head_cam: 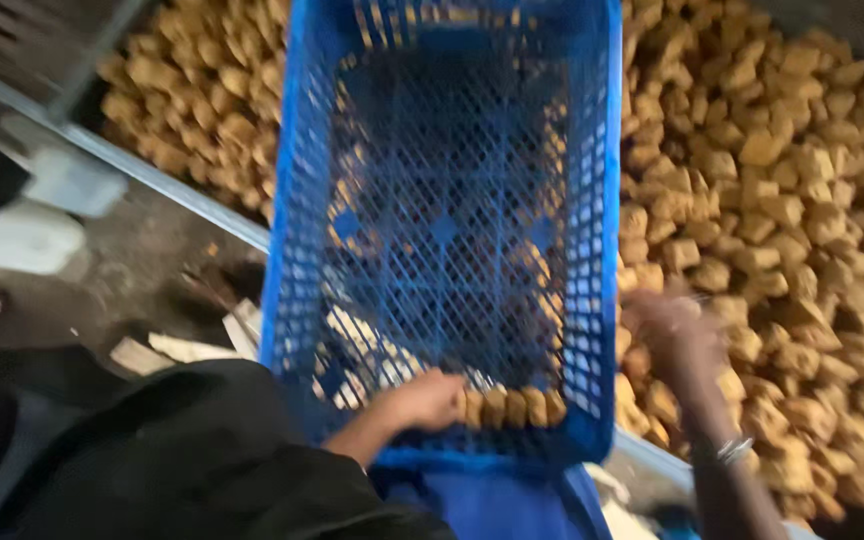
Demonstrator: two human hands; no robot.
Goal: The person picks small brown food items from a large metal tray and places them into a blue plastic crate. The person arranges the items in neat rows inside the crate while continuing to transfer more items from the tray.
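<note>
1. Blue plastic mesh crate (447,200): the landmark, open and nearly empty, lying over a wide bed of tan blocks.
2. Row of tan blocks (512,407): stands on edge along the crate's near wall, side by side and touching.
3. Left hand (424,400): inside the crate, at the row's left end, fingers pressed against the first block; whether it grips or only pushes cannot be told.
4. Right hand (674,335): outside the crate, just right of its wall, blurred over the loose tan blocks (802,200); closed or released cannot be told.
5. Step judged: filling the crate's first row. More blocks should go beside the row's right end.
6. Room: the crate floor beyond the row is open; its walls stand high, so hands enter from above.
</note>
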